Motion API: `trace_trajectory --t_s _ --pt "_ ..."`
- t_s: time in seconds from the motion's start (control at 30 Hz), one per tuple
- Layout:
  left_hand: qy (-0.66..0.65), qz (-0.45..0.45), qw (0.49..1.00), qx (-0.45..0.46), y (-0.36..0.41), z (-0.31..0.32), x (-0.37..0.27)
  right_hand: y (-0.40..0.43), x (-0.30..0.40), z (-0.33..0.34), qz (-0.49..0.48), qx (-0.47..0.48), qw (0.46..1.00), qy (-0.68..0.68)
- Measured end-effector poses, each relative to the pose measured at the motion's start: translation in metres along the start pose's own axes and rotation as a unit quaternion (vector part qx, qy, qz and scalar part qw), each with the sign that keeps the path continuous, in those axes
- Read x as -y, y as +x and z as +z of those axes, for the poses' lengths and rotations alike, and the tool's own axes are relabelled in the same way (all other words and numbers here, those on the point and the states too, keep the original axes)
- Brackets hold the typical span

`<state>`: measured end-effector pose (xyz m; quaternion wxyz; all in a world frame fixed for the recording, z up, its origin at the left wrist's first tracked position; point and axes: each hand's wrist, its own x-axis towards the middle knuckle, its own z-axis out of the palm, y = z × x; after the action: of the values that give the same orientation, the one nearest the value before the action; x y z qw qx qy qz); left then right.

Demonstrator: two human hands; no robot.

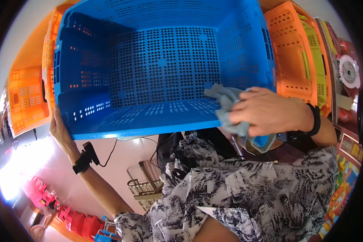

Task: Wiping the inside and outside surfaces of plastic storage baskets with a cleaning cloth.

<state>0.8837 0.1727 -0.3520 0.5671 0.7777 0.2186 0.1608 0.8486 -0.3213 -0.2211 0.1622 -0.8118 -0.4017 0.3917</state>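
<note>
A large blue perforated plastic crate (pixel 163 63) is in front of me, its open side facing my camera. My left hand (pixel 60 128) grips the crate's near left corner, fingers along the outer side. My right hand (pixel 264 110) holds a crumpled grey-blue cloth (pixel 228 107) at the near right corner. Part of the cloth hangs over the crate's rim and part reaches inside. The floor of the crate shows rows of round holes and holds nothing that I can see. Whatever supports the crate underneath is hidden.
Orange plastic crates (pixel 27 99) stand to the left, and an orange crate (pixel 293 54) with a yellow-green one (pixel 316 60) to the right. A small round fan (pixel 349 72) is at far right. Below my right forearm is a clear plastic container (pixel 263 142). Cables hang near my left wrist.
</note>
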Motion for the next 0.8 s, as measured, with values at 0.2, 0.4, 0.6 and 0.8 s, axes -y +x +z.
trace_trajectory --t_s 0.2,0.4,0.6,0.8 --pt "-0.002 0.013 1.000 0.005 0.000 -0.001 -0.005 -0.039 -0.025 0.016 0.157 -0.020 0.986 -0.044" --pt "-0.018 0.029 0.999 -0.006 -0.002 0.004 -0.004 0.037 0.007 0.003 0.119 -0.022 0.991 0.051" --pt "-0.013 0.023 1.000 -0.002 -0.006 0.003 -0.012 0.139 0.055 -0.014 -0.008 -0.068 0.988 0.137" --pt "0.003 0.039 0.999 0.006 -0.007 0.000 -0.017 0.157 0.077 -0.032 0.042 -0.278 0.951 0.126"
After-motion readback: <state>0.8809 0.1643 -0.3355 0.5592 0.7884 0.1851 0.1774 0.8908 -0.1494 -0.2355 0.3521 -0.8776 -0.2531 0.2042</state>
